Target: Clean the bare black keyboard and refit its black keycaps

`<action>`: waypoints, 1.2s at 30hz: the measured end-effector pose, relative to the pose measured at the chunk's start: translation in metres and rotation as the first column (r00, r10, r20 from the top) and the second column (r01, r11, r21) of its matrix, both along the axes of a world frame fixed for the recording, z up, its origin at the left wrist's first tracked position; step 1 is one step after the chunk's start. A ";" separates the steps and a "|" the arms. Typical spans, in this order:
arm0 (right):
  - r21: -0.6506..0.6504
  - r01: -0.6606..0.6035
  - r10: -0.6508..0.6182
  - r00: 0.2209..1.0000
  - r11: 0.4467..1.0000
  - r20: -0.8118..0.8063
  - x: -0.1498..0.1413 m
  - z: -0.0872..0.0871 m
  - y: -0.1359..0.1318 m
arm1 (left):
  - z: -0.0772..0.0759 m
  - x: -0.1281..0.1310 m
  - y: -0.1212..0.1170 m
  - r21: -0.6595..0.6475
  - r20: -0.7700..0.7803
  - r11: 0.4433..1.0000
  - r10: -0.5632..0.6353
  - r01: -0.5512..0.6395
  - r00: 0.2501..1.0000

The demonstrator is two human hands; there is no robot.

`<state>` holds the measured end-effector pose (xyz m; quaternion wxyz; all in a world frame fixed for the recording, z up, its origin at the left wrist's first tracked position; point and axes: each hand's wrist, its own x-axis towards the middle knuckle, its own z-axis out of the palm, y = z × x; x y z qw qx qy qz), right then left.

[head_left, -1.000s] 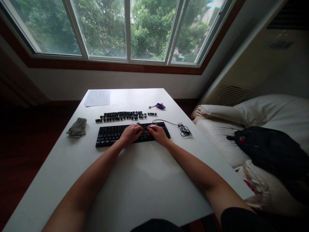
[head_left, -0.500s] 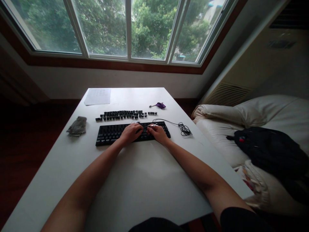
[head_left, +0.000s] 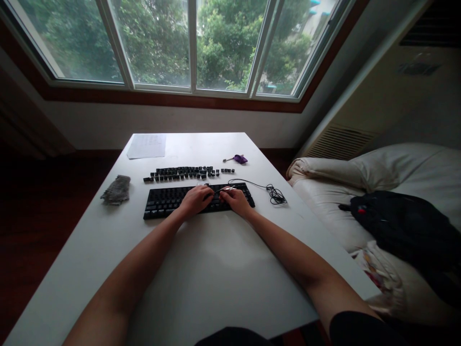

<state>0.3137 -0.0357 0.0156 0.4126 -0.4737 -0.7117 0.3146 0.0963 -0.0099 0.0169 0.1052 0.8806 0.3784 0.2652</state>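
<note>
A black keyboard [head_left: 163,201] lies across the middle of the white table [head_left: 201,269]. My left hand [head_left: 194,199] rests on its centre with the fingers curled down onto the keys. My right hand [head_left: 236,199] sits on the keyboard's right part, pinching a thin metal tool whose tip points left toward my left hand. Behind the keyboard, loose black keycaps [head_left: 183,172] are laid out in rows. The keyboard's black cable [head_left: 274,194] coils on the table to the right.
A grey cloth [head_left: 115,189] lies at the table's left edge, a sheet of paper [head_left: 146,145] at the far left, a purple-handled tool [head_left: 237,158] at the far right. Right of the table are a pale cushion [head_left: 360,168] and a black bag [head_left: 406,226]. A window fills the far wall.
</note>
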 end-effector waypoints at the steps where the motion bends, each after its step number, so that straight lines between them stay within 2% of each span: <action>1: 0.000 -0.002 0.002 1.000 1.000 0.001 0.000 0.000 0.000 | 0.000 0.000 0.000 0.000 0.000 1.000 0.001 -0.001 1.000; 9: 0.032 -0.013 0.013 1.000 0.999 0.016 0.000 0.001 0.000 | -0.001 0.000 0.002 0.007 -0.008 1.000 -0.005 0.005 1.000; 36: 0.014 -0.007 0.007 1.000 1.000 -0.006 0.000 -0.001 0.000 | 0.000 -0.001 0.000 0.008 0.006 1.000 -0.006 0.006 1.000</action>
